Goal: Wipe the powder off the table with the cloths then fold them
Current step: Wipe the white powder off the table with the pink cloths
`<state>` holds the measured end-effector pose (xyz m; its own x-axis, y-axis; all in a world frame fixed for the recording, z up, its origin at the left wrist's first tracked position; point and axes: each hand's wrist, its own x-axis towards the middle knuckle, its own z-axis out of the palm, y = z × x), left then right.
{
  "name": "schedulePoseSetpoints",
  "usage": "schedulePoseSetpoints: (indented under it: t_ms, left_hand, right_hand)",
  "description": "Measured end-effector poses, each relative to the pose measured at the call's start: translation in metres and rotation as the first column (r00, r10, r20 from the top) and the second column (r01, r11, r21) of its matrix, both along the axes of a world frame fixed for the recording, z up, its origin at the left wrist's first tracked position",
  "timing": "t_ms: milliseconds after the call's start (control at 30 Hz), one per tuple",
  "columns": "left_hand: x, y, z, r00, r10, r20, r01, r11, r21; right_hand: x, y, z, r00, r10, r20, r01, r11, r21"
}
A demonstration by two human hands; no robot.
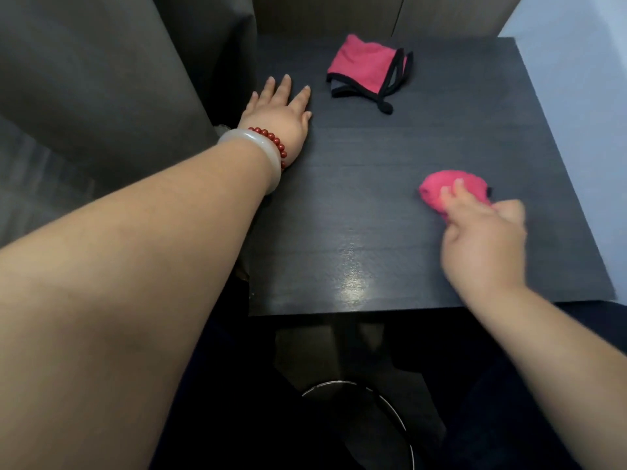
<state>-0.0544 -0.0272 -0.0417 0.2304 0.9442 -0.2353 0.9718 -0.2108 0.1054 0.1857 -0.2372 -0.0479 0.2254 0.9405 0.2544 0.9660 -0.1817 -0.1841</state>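
From my feed I see the dark table from above, with both of the person's bare arms reaching over it. The left hand lies flat on the table near its left edge, palm down and fingers straight and slightly spread, holding nothing. On that wrist sit a pale bangle and a red bead bracelet.

The right hand is on the right side of the table, its fingers curled over a bunched pink cloth that it grips and presses against the surface. The hand is a little blurred, so I cannot tell where its thumb sits.

A second pink cloth, trimmed in black, lies loosely folded at the far middle of the table, well apart from both hands and touching neither. I see a bright patch of glare on the near part of the top, and I think a faint pale haze lies around it, though I cannot be sure that it is powder.

A dark upholstered seat stands just beside the table on the left. Below the near edge a chrome ring shows in the shadow.
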Motion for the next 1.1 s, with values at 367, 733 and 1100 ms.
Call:
schedulePoseSetpoints:
  t_ms: [367,733,1100]
  left_hand:
    - [0.001,-0.001,0.000,1.000,0.003,-0.013,-0.003,1.000,0.015]
    - [0.000,-0.003,0.002,1.000,-0.009,-0.019,0.010,1.000,0.014]
    - [0.002,-0.004,0.005,0.998,0.000,-0.059,0.000,1.000,0.000]
  right_hand:
    - [0.036,0.019,0.004,0.996,-0.085,-0.039,0.084,0.996,-0.018]
    - [0.015,0.028,0.002,0.985,0.011,-0.173,-0.011,1.000,0.000]
    - [-0.007,0.036,-0.001,0.982,0.188,-0.023,-0.188,0.981,-0.036]
